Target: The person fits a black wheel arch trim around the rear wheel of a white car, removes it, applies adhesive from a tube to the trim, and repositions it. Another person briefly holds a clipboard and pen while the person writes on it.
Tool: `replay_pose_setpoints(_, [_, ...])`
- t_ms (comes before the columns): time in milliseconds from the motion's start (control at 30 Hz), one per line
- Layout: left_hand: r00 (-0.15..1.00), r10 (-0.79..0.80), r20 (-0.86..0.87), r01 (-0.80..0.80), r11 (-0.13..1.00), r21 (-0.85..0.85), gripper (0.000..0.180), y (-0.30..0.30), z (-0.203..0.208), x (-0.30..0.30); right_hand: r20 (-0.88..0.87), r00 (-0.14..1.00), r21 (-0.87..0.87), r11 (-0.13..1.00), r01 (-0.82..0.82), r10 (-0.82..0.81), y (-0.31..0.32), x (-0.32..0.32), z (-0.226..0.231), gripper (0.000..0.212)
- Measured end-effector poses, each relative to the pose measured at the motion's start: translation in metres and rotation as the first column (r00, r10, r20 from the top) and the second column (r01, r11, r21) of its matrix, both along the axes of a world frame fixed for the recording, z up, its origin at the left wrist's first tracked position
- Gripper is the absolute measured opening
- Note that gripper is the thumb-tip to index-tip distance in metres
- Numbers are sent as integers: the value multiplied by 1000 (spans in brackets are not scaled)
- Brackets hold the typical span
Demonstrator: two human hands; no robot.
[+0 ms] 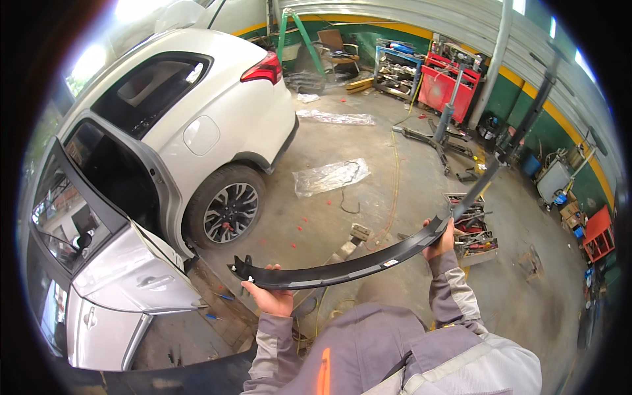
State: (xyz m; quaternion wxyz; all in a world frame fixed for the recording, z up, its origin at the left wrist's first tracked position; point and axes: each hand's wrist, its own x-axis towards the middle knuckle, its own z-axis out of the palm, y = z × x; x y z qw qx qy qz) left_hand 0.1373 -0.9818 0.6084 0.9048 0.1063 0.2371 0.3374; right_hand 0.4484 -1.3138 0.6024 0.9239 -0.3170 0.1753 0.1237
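A long, curved black plastic trim strip (349,271) stretches between my two hands in front of my body. It has white clips near its left end and a small white label on its inner face. My left hand (273,297) grips it close to the left end, fingers over the edge. My right hand (440,242) is closed around it near its right end, which sits higher. Beyond the strip is a white car with its rear wheel (230,207) on the floor. Its rear side door (141,263) stands open at the left.
A tool tray (484,247) full of hand tools lies right of my right hand. Clear plastic wrapping (331,176) and small red bits lie on the floor ahead. Farther back stand a jack (446,115), a red tool cart (447,82) and a green stepladder (299,39).
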Motion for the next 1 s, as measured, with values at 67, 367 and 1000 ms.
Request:
replay_pose_setpoints(67, [1000,30,3,-30,1000,6,82,28,2,14,-39,998,41,998,-42,44,33,17,3,60])
replay_pose_setpoints(367, [973,227,42,-225,974,-37,76,142,-44,44,-10,959,0,959,-283,283,208,112,-18,63])
replay_pose_setpoints(1000, [614,665,-426,-739,673,-15,61,405,-111,118,-231,520,75,548,-833,822,648,275,-106,66])
